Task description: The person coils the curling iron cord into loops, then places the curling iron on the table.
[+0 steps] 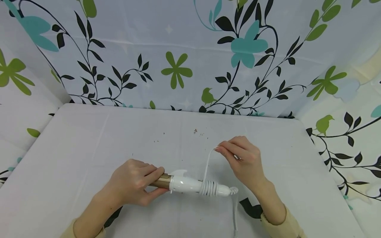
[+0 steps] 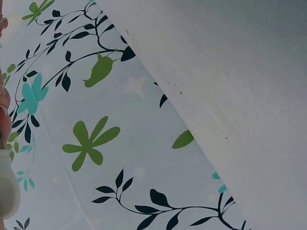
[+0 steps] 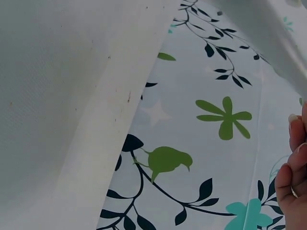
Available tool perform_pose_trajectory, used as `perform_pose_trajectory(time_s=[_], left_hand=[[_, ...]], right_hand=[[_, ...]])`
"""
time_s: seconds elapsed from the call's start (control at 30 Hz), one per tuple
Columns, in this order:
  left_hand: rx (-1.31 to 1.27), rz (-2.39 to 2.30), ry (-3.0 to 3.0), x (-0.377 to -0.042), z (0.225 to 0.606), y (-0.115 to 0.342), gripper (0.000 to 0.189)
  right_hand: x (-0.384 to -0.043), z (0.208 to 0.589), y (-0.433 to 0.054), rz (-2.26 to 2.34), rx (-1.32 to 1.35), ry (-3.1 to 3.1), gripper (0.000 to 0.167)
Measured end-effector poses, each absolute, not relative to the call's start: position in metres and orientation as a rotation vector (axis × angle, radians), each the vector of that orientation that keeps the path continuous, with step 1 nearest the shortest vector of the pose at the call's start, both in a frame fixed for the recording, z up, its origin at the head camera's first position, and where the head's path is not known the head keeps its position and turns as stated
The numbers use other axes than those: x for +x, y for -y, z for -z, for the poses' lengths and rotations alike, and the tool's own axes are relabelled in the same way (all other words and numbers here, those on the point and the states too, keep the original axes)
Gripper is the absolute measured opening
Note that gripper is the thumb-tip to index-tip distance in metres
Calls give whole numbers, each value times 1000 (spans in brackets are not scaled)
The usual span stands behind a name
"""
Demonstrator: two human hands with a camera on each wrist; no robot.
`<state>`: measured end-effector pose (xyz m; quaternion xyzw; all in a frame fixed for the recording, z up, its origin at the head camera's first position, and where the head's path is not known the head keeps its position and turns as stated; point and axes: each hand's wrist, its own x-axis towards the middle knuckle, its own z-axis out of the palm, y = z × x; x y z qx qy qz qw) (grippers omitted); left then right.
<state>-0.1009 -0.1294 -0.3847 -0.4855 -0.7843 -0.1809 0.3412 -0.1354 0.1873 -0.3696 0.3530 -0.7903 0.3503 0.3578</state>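
A curling iron with a white handle (image 1: 186, 184) and a gold barrel (image 1: 162, 181) lies sideways in front of the person. My left hand (image 1: 135, 181) grips it by the barrel, covering much of the gold part. Several turns of white cord (image 1: 209, 188) circle the handle near its coiled end. Above the handle, my right hand (image 1: 242, 158) pinches a raised stretch of that cord between thumb and fingers. In the left wrist view, only some fingers (image 2: 5, 103) show at the left edge. Curled fingers of the right hand (image 3: 296, 167) appear at the right wrist view's edge.
The work surface is a white-covered table (image 1: 134, 129) with small brown crumbs (image 1: 195, 131) toward its back. From the handle's end, more cord (image 1: 235, 215) hangs toward the near edge. A leaf-patterned curtain (image 1: 190, 39) stands behind the table.
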Motion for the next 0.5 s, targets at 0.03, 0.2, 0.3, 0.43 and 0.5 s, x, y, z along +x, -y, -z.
perform_pose_trajectory(time_s=[0.03, 0.2, 0.3, 0.43, 0.5], left_hand=[[-1259, 476, 2039, -101, 385, 129, 47], [-1247, 463, 1999, -101, 383, 127, 43], [-1237, 464, 1966, -101, 382, 126, 41], [-1212, 497, 1919, -102, 382, 126, 38], [-1203, 517, 1893, -103, 383, 125, 37]], right_hand=[[-136, 370, -188, -908, 911, 2041, 35], [-136, 370, -188, -941, 918, 2053, 34], [-136, 371, -188, -974, 933, 2076, 32], [-136, 372, -188, -1020, 940, 2132, 31], [-136, 373, -188, -1033, 942, 2171, 32]])
